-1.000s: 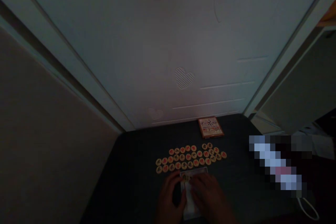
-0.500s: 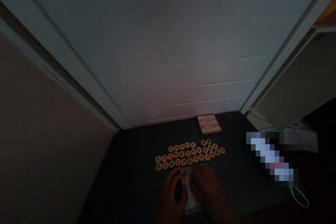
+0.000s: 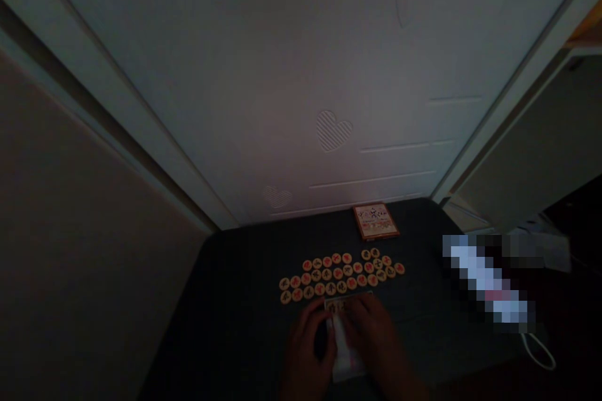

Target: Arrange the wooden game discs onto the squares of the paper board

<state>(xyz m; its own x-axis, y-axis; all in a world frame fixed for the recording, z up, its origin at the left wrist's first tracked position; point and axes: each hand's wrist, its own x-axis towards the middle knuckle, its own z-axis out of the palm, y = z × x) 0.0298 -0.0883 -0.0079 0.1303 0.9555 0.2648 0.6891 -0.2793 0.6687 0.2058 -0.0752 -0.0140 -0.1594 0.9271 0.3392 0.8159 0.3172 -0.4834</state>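
Observation:
A pale folded sheet (image 3: 342, 351) with a printed edge lies on the dark table (image 3: 226, 301) close to me. My left hand (image 3: 305, 351) rests on the sheet's left side, fingers curled over its edge. Over the sheet's right half lies my right hand (image 3: 376, 341), fingers bent and pressing on it. Just beyond the sheet, several round wooden game discs (image 3: 341, 276) with red and black marks lie in rows.
A small red-edged box (image 3: 375, 221) sits at the table's far edge against a white panel with heart shapes (image 3: 333, 131). A white cord (image 3: 538, 351) lies at the right, beside a blurred patch. The scene is very dim.
Both hands have shifted slightly on the folded sheet; the view has drifted a little. The discs and box have not moved.

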